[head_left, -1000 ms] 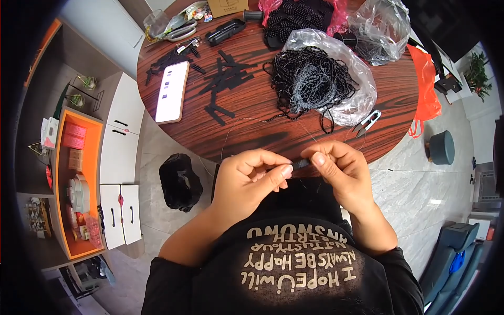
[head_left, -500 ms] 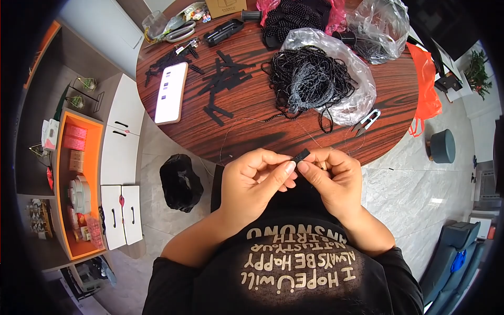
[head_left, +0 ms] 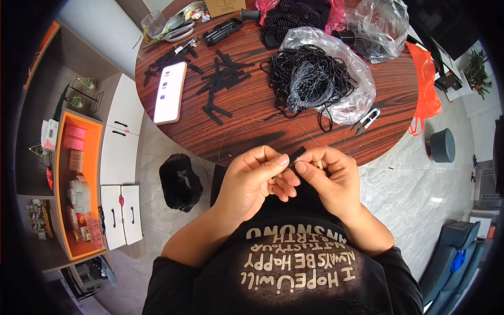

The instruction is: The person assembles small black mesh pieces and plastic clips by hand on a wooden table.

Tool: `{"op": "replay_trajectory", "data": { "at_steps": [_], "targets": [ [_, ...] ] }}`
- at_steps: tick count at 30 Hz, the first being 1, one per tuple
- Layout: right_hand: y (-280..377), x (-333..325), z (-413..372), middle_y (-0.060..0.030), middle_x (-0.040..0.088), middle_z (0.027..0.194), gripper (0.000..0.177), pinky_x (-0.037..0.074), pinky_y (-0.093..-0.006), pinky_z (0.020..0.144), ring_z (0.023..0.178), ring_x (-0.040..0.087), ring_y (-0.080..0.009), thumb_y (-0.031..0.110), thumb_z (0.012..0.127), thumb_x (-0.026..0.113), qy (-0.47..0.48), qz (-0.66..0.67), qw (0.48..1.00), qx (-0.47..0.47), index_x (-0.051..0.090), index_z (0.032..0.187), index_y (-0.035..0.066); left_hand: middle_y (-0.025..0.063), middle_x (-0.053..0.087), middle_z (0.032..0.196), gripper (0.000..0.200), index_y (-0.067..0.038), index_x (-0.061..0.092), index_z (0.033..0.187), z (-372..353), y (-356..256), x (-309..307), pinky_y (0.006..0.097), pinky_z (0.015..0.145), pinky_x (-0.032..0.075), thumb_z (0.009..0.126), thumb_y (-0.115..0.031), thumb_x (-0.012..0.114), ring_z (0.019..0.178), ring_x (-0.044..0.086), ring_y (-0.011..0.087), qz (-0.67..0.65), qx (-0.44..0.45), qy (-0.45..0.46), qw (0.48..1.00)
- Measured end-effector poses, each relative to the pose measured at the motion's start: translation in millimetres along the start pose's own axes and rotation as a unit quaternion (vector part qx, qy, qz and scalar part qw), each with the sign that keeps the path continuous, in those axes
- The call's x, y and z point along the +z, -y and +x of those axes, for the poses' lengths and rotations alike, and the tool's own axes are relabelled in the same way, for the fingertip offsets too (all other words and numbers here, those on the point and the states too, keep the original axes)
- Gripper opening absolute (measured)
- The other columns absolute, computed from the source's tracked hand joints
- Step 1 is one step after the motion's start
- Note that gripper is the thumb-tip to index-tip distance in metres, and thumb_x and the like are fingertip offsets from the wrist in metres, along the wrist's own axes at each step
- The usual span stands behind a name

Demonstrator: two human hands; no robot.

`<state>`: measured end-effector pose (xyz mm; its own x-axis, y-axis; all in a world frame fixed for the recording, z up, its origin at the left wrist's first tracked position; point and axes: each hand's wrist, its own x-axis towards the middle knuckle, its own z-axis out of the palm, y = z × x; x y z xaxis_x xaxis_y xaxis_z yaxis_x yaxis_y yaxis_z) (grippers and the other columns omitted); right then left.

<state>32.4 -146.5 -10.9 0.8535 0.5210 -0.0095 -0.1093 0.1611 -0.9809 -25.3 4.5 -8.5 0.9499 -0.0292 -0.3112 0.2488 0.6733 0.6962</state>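
Observation:
A short black strip (head_left: 298,153) is held at the near edge of the table, between my two hands. My left hand (head_left: 258,177) pinches its left end between thumb and forefinger, the other fingers curled below. On the opposite end, the thumb and forefinger of my right hand (head_left: 333,176) are closed. A thin pale thread (head_left: 227,131) loops over the tabletop near my hands; where it ends is hidden. Beyond my hands lies a loose pile of similar black strips (head_left: 226,76). Thread snips (head_left: 366,123) rest to the right of the black beaded cord (head_left: 312,79).
The round wooden table (head_left: 252,137) also bears a phone (head_left: 170,92), scissors (head_left: 179,31), a black stapler-like tool (head_left: 223,32) and clear plastic bags (head_left: 380,26). A red bag (head_left: 424,84) hangs at the right edge. Below left stands a black-bagged bin (head_left: 181,182).
My left thumb has shifted up and left along the strip, and my left fingers have curled further beneath. The strip is tilted a little more upright. My right hand has barely moved.

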Motion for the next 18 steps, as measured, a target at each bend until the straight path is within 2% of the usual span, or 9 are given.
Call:
{"op": "replay_trajectory", "data": {
  "at_steps": [5,10,14,18],
  "targets": [
    [2.2,1.3,-0.6,0.0052,0.045,0.058,0.004,0.025,-0.0135,0.045,0.049,0.032,-0.001,-0.002,0.079,0.059,-0.012,-0.008,1.0,0.005,0.059,0.082,0.0,0.0146,0.061,0.07,0.01,-0.001,0.05,0.084,-0.6,0.2,2.2,0.0217,0.047,0.045,0.09,-0.009,0.048,0.052,0.058,0.018,0.01,0.012,-0.004,1.0],
    [0.9,-0.9,-1.1,0.0054,0.044,0.058,0.003,0.026,-0.0138,0.045,0.05,0.032,-0.0012,-0.002,0.079,0.058,-0.015,-0.039,0.999,0.005,0.059,0.08,0.0,0.0146,0.061,0.07,0.008,-0.001,0.05,0.084,-0.9,5.9,4.2,0.0218,0.05,0.047,0.089,-0.007,0.05,0.054,0.059,0.018,0.088,0.07,-0.007,0.994],
    [2.5,-2.8,-1.2,0.0054,0.044,0.058,0.003,0.026,-0.0141,0.046,0.05,0.032,-0.0015,-0.002,0.078,0.058,-0.03,-0.032,0.999,0.009,0.058,0.078,0.001,0.0138,0.061,0.07,0.007,-0.001,0.051,0.086,-0.8,8.1,6.4,0.0216,0.054,0.049,0.088,-0.007,0.051,0.057,0.06,0.0179,0.194,0.155,-0.036,0.968],
    [7.4,-4.6,-1.3,0.0035,0.047,0.061,0.005,0.027,-0.0137,0.049,0.052,0.034,-0.0023,-0.004,0.077,0.055,-0.05,-0.043,0.998,0.007,0.057,0.078,0.001,0.0137,0.061,0.071,0.006,0.0,0.051,0.088,-3.2,5.9,7.1,0.0209,0.057,0.05,0.087,-0.006,0.053,0.061,0.061,0.0176,0.277,0.195,-0.039,0.94]
  ]
}}
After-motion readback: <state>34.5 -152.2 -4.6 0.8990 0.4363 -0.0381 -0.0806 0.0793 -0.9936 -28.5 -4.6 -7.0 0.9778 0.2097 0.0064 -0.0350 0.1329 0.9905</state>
